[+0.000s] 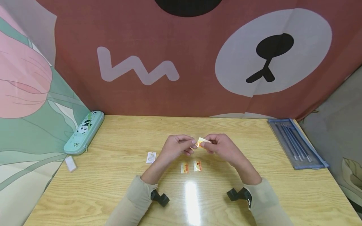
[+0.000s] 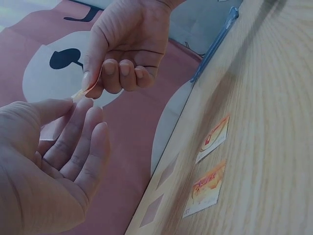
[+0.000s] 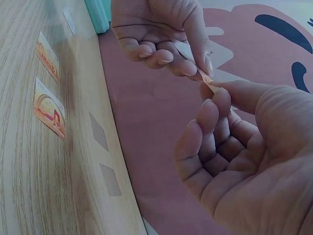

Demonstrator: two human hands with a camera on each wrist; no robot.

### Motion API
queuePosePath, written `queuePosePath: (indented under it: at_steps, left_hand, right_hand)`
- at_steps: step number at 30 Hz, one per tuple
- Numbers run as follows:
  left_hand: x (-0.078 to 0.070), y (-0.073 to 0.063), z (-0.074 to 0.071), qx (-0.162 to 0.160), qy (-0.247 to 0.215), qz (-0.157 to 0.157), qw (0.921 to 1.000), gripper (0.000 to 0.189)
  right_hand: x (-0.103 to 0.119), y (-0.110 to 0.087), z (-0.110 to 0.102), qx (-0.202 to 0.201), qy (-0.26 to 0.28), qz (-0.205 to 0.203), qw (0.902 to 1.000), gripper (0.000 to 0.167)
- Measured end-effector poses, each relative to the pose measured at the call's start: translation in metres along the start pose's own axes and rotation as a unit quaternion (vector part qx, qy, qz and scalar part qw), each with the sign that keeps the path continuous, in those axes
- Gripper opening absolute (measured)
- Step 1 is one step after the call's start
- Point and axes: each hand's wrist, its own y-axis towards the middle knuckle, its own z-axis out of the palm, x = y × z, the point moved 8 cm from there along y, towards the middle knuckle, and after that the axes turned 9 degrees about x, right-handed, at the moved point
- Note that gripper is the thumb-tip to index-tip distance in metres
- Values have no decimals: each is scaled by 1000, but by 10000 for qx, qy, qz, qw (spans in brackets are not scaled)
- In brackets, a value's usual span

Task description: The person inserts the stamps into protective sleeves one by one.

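Both hands meet above the table, holding a small orange and cream postage stamp between them. My left hand pinches one edge with thumb and forefinger; a pale, thin piece shows under that thumb in the left wrist view. From the other side my right hand pinches the stamp between thumb and forefinger, its other fingers curled. Below the hands, two orange stamps lie side by side, a left stamp and a right stamp, with perforated edges. A whitish stamp lies beside the left forearm.
A mint pencil case with a panda picture lies at the table's left edge, a small white block near it. At the right edge is a blue-edged mesh pouch with several slim sticks inside. A printed cloth hangs behind the table.
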Motion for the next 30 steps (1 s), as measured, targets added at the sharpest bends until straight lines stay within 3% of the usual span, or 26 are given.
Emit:
queuePosePath:
  at_steps: [12,19,30]
  left_hand:
    - [-2,0,2,-24,367,31,9993,22]
    - [1,1,2,0,620,43,9981,17]
    - [0,0,1,37,682,110,9976,21]
  right_hand:
    - [1,-1,3,293,-163,-16,9994,23]
    - [3,-1,11,769,-245,-202,9965,23]
    - [2,0,10,654,-98,-204,9976,38]
